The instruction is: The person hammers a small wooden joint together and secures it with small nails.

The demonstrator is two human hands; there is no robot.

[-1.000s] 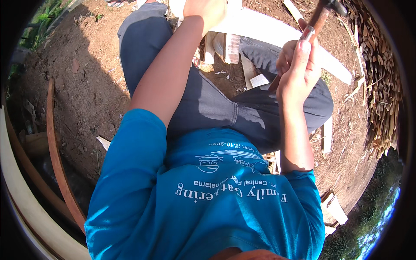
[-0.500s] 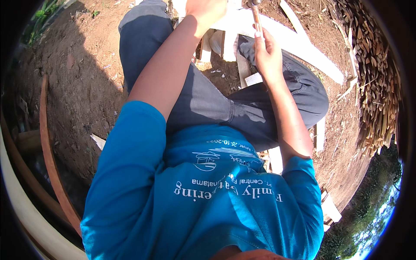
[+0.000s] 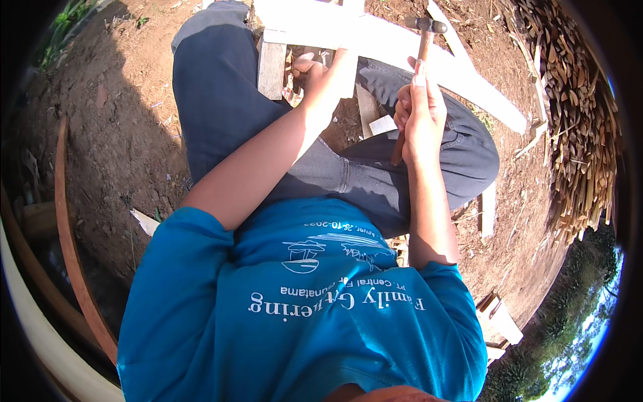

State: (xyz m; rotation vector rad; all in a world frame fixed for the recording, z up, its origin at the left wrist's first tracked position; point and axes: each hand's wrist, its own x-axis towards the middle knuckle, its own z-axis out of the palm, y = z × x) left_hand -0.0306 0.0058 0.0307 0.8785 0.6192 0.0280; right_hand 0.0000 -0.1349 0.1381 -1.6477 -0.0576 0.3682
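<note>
My right hand (image 3: pixel 423 117) is closed round the wooden handle of a hammer (image 3: pixel 426 43). The hammer's metal head is up, at the right part of a long pale wooden board (image 3: pixel 395 37). Its handle end shows below my fist. My left hand (image 3: pixel 316 77) is lowered beside a short upright wood block (image 3: pixel 272 70), just on the near side of the board. Its fingers are bent but apart, and I see nothing held in them. A narrow pale wood piece (image 3: pixel 347 70) lies across the board, next to my left hand. Strong sunlight washes out the board's surface.
My legs in dark trousers (image 3: pixel 221 87) are folded around the work. A large pile of thin wood strips (image 3: pixel 579 114) lies at the right. Long curved planks (image 3: pixel 70 221) stand at the left. Wood offcuts (image 3: pixel 495 321) are scattered on the bare soil (image 3: pixel 127 87).
My left hand has come down from the top of the board to beside the wood block. My right hand has drawn nearer to me and rightward with the hammer, whose head now shows fully.
</note>
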